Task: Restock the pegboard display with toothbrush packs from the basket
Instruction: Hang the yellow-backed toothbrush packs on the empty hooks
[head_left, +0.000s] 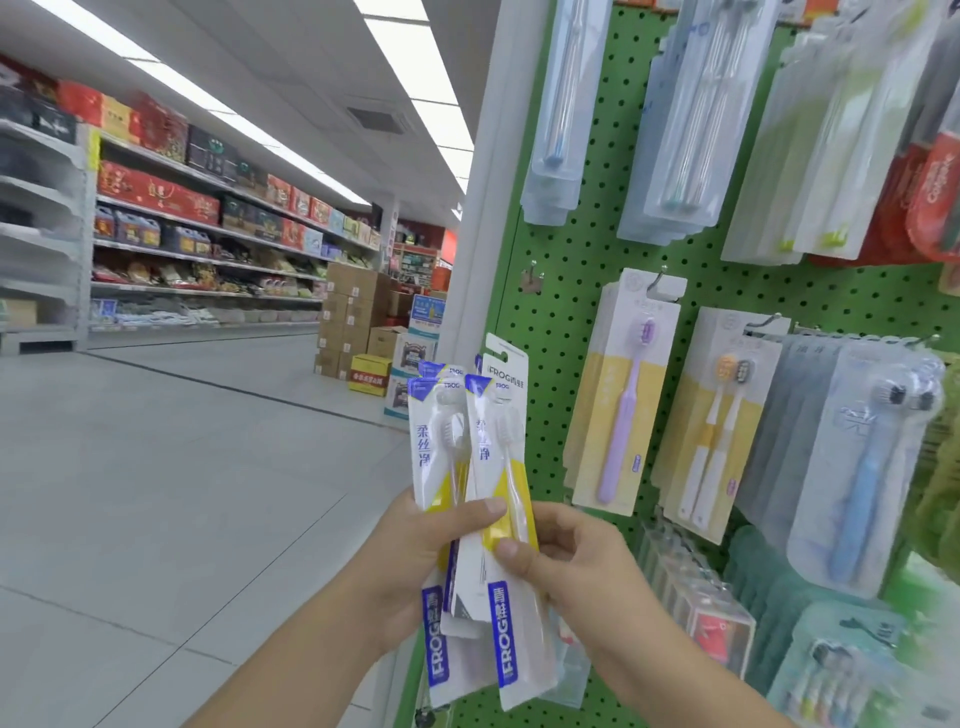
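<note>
Hands low in view, both clamped on a fanned bunch of toothbrush packs (470, 499) just off the left edge of the pegboard (576, 291). Left hand (415, 561) wrapped round the bunch from the left, thumb pressed flat across the front of the packs. Right hand (571, 561) pinching the frontmost pack from the right, thumb on its yellow band, fingers curled behind. Packs white with yellow and blue panels, upright, tops spread apart, hang tabs uppermost. Just behind them, near the board's left edge, a bare hook (532, 275) jutting from the green panel. Right of that hook, a yellow-backed purple brush pack (621, 400) hanging on its peg, then a twin-brush pack (719, 421) beside it, then a clear blue brush pack (860, 467) toward the right edge. Higher on the board, long clear packs (675, 119) hanging in a row. Lower right corner crowded with small blurred packs, contents unclear. Beyond the board's left edge, pale floor tiles (156, 467), stacked cardboard boxes (348, 317), and long shelves (208, 228) of boxed goods under ceiling light strips.
</note>
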